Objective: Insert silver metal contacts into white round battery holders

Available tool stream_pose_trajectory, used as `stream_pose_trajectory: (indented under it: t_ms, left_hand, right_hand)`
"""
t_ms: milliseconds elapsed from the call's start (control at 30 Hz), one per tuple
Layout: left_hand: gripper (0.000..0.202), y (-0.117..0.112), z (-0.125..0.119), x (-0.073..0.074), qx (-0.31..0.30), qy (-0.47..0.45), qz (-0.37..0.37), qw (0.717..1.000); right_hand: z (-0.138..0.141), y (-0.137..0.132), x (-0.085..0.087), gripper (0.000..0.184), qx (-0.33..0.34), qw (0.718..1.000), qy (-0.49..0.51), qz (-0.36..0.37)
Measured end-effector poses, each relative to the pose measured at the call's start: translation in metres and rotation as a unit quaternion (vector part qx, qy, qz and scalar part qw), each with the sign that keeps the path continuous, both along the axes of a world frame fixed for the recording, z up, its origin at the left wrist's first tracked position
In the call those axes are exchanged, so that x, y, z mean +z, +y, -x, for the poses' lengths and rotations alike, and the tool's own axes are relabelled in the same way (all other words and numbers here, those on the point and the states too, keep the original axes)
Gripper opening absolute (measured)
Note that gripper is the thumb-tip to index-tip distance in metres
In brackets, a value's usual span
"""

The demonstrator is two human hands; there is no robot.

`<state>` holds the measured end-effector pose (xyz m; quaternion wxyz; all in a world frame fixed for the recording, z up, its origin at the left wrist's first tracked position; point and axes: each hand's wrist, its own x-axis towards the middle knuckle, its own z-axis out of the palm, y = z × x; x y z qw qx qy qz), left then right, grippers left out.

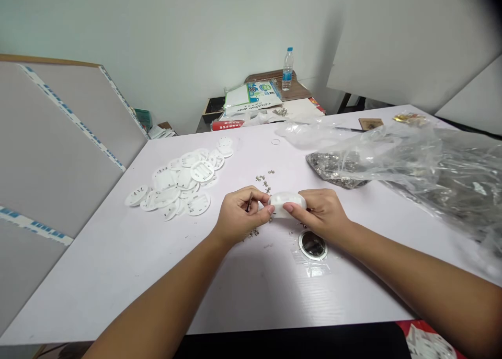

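A white plastic disc (287,204) with a smooth, rounded edge is held between the two hands, near the middle of a white tabletop (117,280). The right hand (323,213) is partly closed, with its thumb and fingers curved around the right side of the disc. The left hand (238,216) is also partly closed; its thumb and forefinger pinch a slim dark metal pin (249,202), while one fingertip (271,209) meets the disc's left edge. Small metal fasteners (264,182) are scattered across the surface just beyond the hands, and a few lie beside the left hand. Just in front of the right hand, a round fitting (312,245) with a dark centre and silver rim lies on a piece of transparent film (309,263). To the left, flat, round, perforated white plates (174,184) lie in an overlapping pile. To the right, a crumpled transparent polythene bag (435,176) spreads across the table beside a mass of small grey metal parts (337,170). Beyond the table, a plastic water bottle (287,69) stands upright on a brown wooden surface (274,79), behind printed packaging (251,99). A grey panel edged with blue-and-white tape (58,139) stands along the left side.
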<state>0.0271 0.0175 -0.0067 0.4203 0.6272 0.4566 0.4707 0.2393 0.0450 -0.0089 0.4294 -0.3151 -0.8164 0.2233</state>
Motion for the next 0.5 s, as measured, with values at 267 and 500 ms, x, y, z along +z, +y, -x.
stream_pose_trajectory:
  t_ms: [267, 500]
  left_hand:
    - [0.021, 0.0029, 0.0009, 0.0, -0.002, 0.026, -0.006, 1.0]
    - [0.031, 0.007, 0.0037, 0.0015, -0.021, -0.012, 0.016, 1.0]
  right_hand:
    - [-0.0006, -0.0006, 0.0038, 0.052, -0.008, 0.998, -0.007, 0.058]
    - [-0.0018, 0.0026, -0.0027, 0.05, 0.036, 0.971, 0.08, 0.223]
